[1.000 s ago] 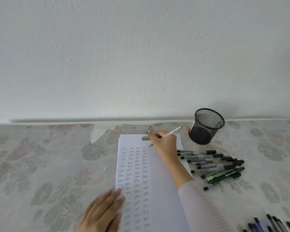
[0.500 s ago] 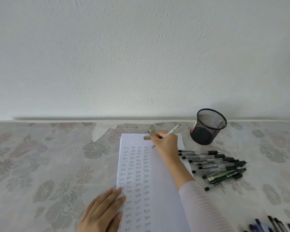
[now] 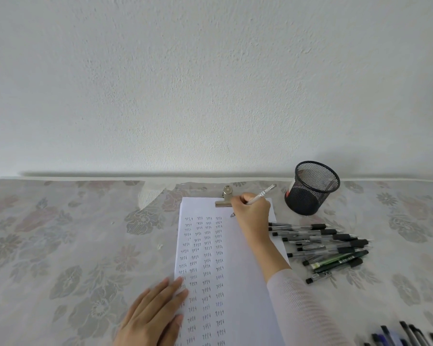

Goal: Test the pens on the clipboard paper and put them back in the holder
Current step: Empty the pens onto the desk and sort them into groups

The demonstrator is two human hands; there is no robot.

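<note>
White paper (image 3: pixel 245 270) lies on the table under a metal clip (image 3: pixel 226 199), with several columns of handwritten test words down its left half. My right hand (image 3: pixel 251 216) grips a white pen (image 3: pixel 260 195) and holds its tip on the paper near the top, just right of the written columns. My left hand (image 3: pixel 155 315) rests flat on the paper's lower left edge, fingers straight. A black mesh pen holder (image 3: pixel 310 189) stands at the back right of the paper.
Several black and clear pens (image 3: pixel 328 243) lie in a pile to the right of the paper. More dark pens (image 3: pixel 405 335) lie at the bottom right corner. The table has a floral cloth (image 3: pixel 73 245) and backs onto a white wall.
The pen tip has shifted slightly on the paper near the top. My left hand has stayed in place.
</note>
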